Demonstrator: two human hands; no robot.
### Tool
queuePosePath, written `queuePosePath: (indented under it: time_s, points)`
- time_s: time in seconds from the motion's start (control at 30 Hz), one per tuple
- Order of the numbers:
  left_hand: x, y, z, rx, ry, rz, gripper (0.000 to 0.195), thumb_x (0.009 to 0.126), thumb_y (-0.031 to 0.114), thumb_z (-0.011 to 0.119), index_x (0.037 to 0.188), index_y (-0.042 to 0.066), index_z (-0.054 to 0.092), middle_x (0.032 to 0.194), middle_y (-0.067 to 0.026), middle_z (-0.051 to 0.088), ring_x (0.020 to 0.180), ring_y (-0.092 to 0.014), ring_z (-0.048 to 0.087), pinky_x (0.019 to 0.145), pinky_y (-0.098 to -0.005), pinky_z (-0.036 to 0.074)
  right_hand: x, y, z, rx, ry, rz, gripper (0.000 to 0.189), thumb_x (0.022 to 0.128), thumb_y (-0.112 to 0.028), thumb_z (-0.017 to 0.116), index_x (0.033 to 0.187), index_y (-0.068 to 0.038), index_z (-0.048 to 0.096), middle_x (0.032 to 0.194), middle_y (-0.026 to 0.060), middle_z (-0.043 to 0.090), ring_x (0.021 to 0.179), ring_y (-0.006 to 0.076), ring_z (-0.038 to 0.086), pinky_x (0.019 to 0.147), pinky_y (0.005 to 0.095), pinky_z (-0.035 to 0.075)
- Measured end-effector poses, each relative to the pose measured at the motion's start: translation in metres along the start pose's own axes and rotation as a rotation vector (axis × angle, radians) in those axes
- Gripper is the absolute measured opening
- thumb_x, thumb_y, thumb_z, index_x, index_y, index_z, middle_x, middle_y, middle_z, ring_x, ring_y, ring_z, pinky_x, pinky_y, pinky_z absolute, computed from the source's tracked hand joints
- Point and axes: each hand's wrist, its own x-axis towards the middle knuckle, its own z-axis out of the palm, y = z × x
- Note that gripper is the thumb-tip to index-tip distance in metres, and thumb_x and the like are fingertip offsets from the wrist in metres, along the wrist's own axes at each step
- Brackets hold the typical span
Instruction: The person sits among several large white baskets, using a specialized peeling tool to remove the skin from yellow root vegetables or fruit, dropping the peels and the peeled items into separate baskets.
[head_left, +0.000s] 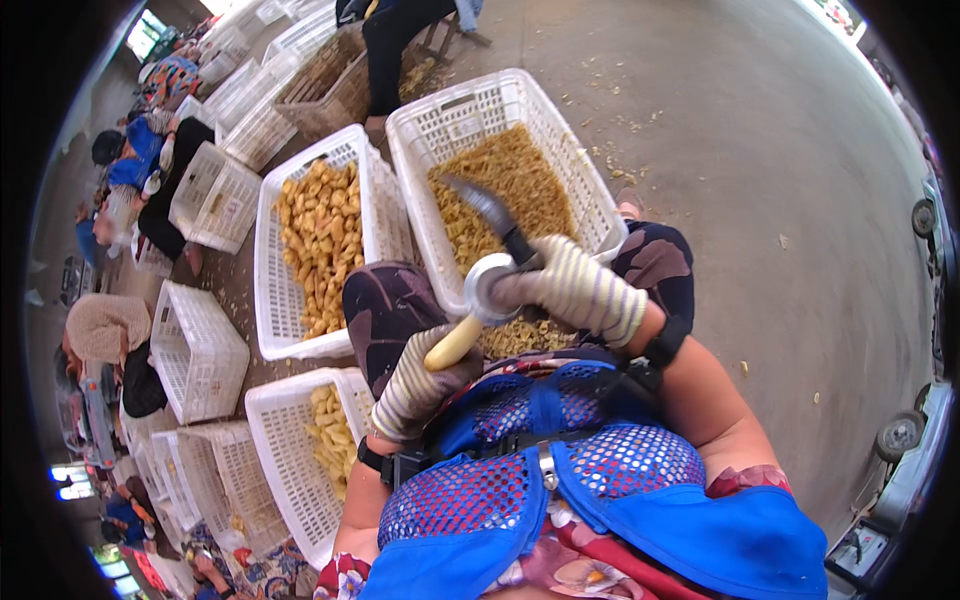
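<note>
My right hand (581, 289), in a striped knit glove, grips the black handle of a curved knife (487, 204). Its blade points up and left over the peelings. A pale ring-shaped piece (478, 287) surrounds the thumb area of that hand; its exact kind is unclear. My left hand (427, 379), gloved alike, holds a smooth, pale yellow, elongated piece that looks like peeled ginger (454, 345). The upper end of this piece meets the ring. Beyond both hands stands a white plastic crate (600, 180) between my knees, with brown and yellow peelings (510, 176) inside.
Left of my knee, a white crate (271, 300) holds unpeeled ginger roots (319, 240). A nearer crate (277, 442) holds pale peeled pieces (330, 439). Other crates (199, 352) and seated people (139, 154) line the left. Peel scraps lie on the concrete floor (750, 187); vehicles (900, 442) stand far right.
</note>
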Motion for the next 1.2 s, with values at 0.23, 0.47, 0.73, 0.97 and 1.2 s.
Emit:
queuePosePath:
  time_s: [0.23,0.47,0.73,0.97,1.2]
  points:
    - [-0.003,-0.038,-0.010,-0.730,-0.213,0.038,0.020,0.087,0.023,0.054,0.096,0.008,0.064,0.081,0.0029,0.053,0.075,-0.011,0.053,0.073,-0.0248,0.045,0.025,0.067,-0.021,0.166,0.230,-0.114,0.028,0.081,-0.026,0.075,0.093,-0.003,0.066,0.064,0.0034,0.057,0.042,0.0132,0.048,0.035,0.0289,0.035]
    - [-0.006,-0.030,0.001,-0.693,-0.147,-0.148,0.020,0.075,0.021,0.066,0.079,0.004,0.056,0.065,0.0016,0.050,0.056,-0.010,0.046,0.052,-0.0239,0.034,0.004,0.016,0.008,0.212,-0.074,-0.208,0.027,0.081,-0.026,0.076,0.095,-0.004,0.068,0.072,0.0024,0.065,0.047,0.0072,0.051,0.038,0.0233,0.036]
    - [0.006,0.022,0.003,-0.408,-0.017,-0.129,0.032,0.081,0.010,0.073,0.111,0.004,0.064,0.086,0.0035,0.063,0.070,-0.003,0.054,0.061,-0.0188,0.042,0.012,0.021,0.017,0.343,0.037,-0.174,0.026,0.082,-0.021,0.075,0.097,-0.001,0.066,0.073,0.0053,0.066,0.050,0.0103,0.056,0.040,0.0248,0.040]
    - [0.024,0.010,0.033,-0.591,0.207,0.217,0.022,0.090,0.006,0.068,0.111,0.005,0.063,0.094,0.0011,0.065,0.078,-0.007,0.059,0.066,-0.0216,0.048,0.013,0.038,0.034,0.724,0.072,-0.195,0.023,0.087,-0.018,0.070,0.102,-0.001,0.068,0.081,0.0065,0.069,0.065,0.0156,0.064,0.057,0.0290,0.052]
    - [0.035,-0.012,0.029,-0.583,0.091,0.237,0.028,0.099,0.024,0.058,0.120,0.005,0.058,0.105,-0.0060,0.066,0.097,-0.018,0.064,0.090,-0.0325,0.050,0.007,0.055,0.045,0.778,0.039,-0.145,0.023,0.089,-0.020,0.069,0.104,-0.002,0.067,0.087,0.0047,0.069,0.068,0.0146,0.064,0.063,0.0287,0.054]
